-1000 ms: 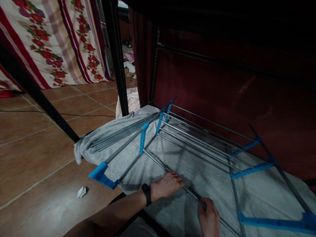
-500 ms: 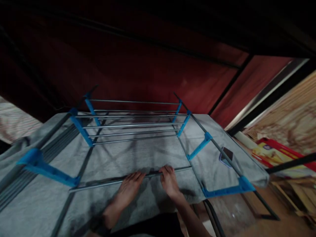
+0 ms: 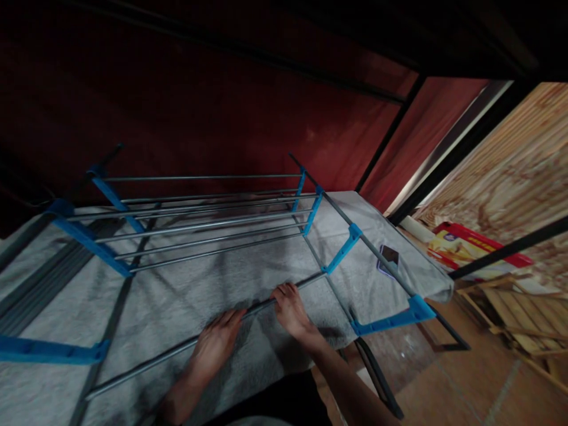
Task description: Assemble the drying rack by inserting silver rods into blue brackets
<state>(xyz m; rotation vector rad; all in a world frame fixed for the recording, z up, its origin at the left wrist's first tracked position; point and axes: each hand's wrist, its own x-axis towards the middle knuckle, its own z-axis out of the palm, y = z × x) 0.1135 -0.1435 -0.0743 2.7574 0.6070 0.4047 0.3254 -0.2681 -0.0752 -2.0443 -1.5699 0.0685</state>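
Grey cloth [image 3: 217, 287] leaves room between rack bars [image 3: 204, 225] and near-edge tube [image 3: 257, 308], which left hand [image 3: 216, 344] and right hand [image 3: 291, 307] fingers grasp.

One left hand [image 3: 217, 340], one right hand [image 3: 290, 309] and one bar [image 3: 258, 307] are showing.
Seven blue brackets [image 3: 386, 323] are showing too, plus one phone [image 3: 392, 255] and one red-and-yellow package [image 3: 465, 244].

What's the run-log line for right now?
left hand: on rod | right hand: on rod, nearer phone | rack: on grey cloth | phone: on cloth
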